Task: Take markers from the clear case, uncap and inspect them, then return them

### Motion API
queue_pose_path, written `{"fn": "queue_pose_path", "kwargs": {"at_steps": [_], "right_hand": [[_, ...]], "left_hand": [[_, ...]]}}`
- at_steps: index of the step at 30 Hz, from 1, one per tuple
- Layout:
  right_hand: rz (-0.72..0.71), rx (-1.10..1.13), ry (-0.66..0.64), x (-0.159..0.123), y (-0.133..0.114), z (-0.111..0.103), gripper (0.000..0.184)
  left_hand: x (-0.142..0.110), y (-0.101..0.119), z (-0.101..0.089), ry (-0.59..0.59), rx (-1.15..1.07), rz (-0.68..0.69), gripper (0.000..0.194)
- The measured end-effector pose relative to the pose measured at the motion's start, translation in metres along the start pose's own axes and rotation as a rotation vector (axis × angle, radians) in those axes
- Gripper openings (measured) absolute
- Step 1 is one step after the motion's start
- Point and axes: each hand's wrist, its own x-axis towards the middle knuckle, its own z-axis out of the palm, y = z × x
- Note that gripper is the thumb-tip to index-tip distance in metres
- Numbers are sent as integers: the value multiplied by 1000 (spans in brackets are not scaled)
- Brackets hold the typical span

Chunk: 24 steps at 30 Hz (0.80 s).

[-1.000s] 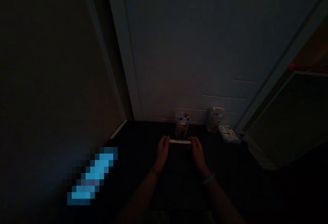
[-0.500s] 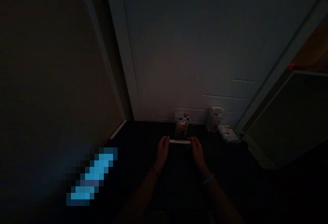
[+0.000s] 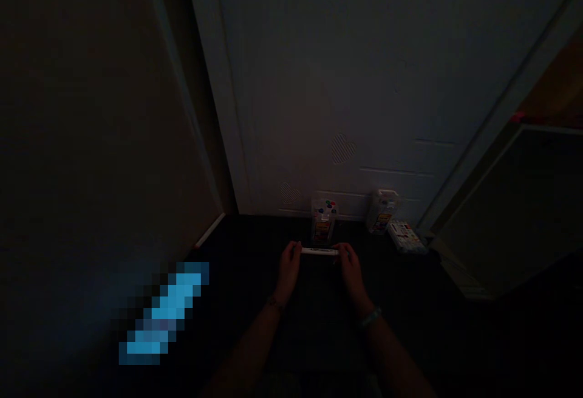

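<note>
A white marker pen (image 3: 319,251) with dark print lies level between my two hands above the dark table (image 3: 314,313). My left hand (image 3: 288,264) is closed on its left end, and my right hand (image 3: 350,264) pinches the right end. Just beyond the pen stands a clear case of markers (image 3: 323,225), with several coloured ends showing at its top. The dim light hides the finer detail of my fingertips.
At the back right stands a second clear case (image 3: 382,212), with a flat marker set (image 3: 407,237) beside it. A pale panel (image 3: 291,82) with heart reliefs rises behind the table. On the left glows a pixelated blue screen (image 3: 166,313).
</note>
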Motion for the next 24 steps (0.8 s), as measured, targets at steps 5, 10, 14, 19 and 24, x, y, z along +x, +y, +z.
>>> {"fn": "queue_pose_path", "kwargs": {"at_steps": [5,10,14,19,24], "right_hand": [[-32,-9,10,-1,0,1,35],[-41,-21,10,1,5,1,32],[-37,-1,-1,1,6,1,33],[-38,-24,-9,0,3,0,36],[-50,-20,1,0,2,1,36]], "left_hand": [[-1,0,0,-1,21,37,36],[-1,0,0,-18,6,47,38],[0,-2,1,-14,6,39,39],[1,-4,1,15,63,48,38],[-1,-1,1,-7,37,45,38]]}}
